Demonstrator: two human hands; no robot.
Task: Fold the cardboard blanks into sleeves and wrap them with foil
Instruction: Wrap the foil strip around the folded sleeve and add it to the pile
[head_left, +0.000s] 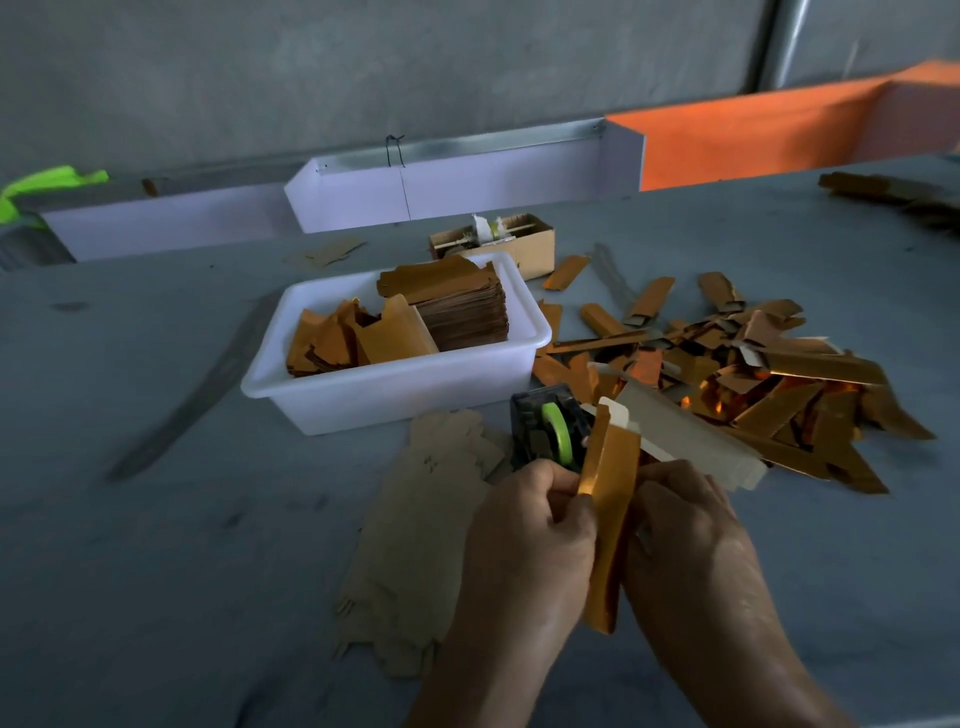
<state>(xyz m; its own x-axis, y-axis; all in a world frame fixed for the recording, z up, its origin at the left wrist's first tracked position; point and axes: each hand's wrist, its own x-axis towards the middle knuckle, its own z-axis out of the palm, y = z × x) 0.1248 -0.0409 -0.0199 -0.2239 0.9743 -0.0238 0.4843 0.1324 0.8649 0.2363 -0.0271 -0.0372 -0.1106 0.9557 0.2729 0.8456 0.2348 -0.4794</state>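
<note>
Both of my hands hold one long orange foil-covered sleeve (610, 514) upright between them, low in the middle of the view. My left hand (530, 525) pinches its left edge near the top. My right hand (685, 530) grips its right side, fingers curled behind it. A white cardboard tab sticks out of the sleeve's top. Just behind it stands a dark tape dispenser (540, 428) with a green roll. A grey-white folded cardboard piece (691, 441) lies to the right of the dispenser.
A white plastic tub (395, 389) holds stacked orange blanks (462, 306). Several finished orange sleeves (727, 374) are heaped to the right. Flat brown cardboard blanks (415, 545) lie under my left arm. A small cardboard box (524, 244) and white and orange dividers (467, 187) stand behind.
</note>
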